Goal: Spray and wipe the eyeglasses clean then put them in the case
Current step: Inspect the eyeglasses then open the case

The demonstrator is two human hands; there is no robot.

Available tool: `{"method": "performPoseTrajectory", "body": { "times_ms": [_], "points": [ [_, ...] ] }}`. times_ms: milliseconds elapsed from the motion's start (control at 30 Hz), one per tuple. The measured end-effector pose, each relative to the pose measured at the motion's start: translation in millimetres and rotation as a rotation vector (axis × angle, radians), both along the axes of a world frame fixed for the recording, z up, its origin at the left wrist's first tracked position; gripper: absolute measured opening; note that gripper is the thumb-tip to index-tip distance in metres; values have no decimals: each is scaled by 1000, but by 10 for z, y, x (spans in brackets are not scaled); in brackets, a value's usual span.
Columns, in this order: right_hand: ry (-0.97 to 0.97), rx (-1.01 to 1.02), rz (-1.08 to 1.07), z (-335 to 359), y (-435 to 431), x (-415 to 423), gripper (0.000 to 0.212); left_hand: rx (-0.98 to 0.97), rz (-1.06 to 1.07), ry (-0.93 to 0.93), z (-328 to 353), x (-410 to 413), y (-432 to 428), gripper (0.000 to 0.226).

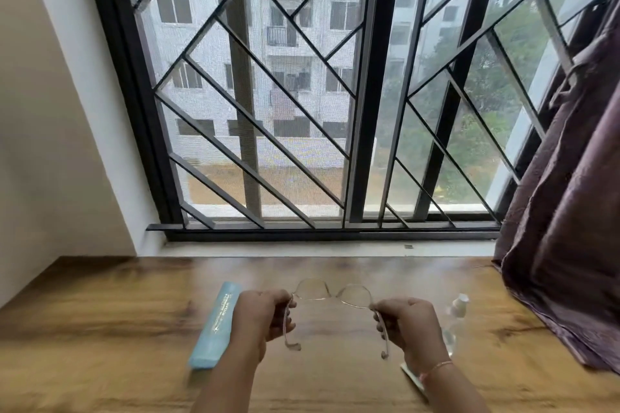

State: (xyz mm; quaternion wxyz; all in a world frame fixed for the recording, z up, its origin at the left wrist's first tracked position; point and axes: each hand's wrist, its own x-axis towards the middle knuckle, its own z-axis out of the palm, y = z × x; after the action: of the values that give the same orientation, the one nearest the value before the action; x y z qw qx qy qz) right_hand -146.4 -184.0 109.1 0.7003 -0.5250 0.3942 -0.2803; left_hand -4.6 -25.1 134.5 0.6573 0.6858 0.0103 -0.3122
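gripping eyeglasses point(332, 291) by temples: left hand point(260, 318), right hand point(407, 322); spray bottle point(453, 318) blurred, half hidden.

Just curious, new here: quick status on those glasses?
Left hand and right hand each hold a temple. Glasses open, above table. Case shut. Nothing in the way.

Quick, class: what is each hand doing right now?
Left hand: closed on the left arm of the glasses.
Right hand: closed on the right arm of the glasses.
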Motion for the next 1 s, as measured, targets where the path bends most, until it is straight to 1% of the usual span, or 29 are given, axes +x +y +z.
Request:
{"method": "performPoseTrajectory", "body": {
  "times_ms": [100,233,300,433,533,633,800,900,1000],
  "points": [
    [77,83,-6,-37,2,23,11,3,-12,98,24,-52,13,17],
    [117,133,-17,-85,-12,40,16,15,-39,144,34,-104,9,20],
    [123,132,-16,-94,-17,44,17,28,-51,147,18,-106,4,23],
    [113,138,-23,-114,-21,63,22,47,-42,120,-43,-68,-13,21],
    [86,81,-10,-91,-22,46,16,40,-28,96,-104,-15,-23,19],
    [47,-52,31,-82,-49,20,15,47,-40,20,-167,47,-16,17],
    [-41,-211,28,-68,-74,52,18,90,-46,-225,-221,122,-32,9],
    [-95,-265,16,-30,-53,68,24,130,-2,-383,-220,121,-56,11],
    [-129,-379,-16,8,-30,61,29,89,42,-472,-190,94,-77,16]
  ]
}}
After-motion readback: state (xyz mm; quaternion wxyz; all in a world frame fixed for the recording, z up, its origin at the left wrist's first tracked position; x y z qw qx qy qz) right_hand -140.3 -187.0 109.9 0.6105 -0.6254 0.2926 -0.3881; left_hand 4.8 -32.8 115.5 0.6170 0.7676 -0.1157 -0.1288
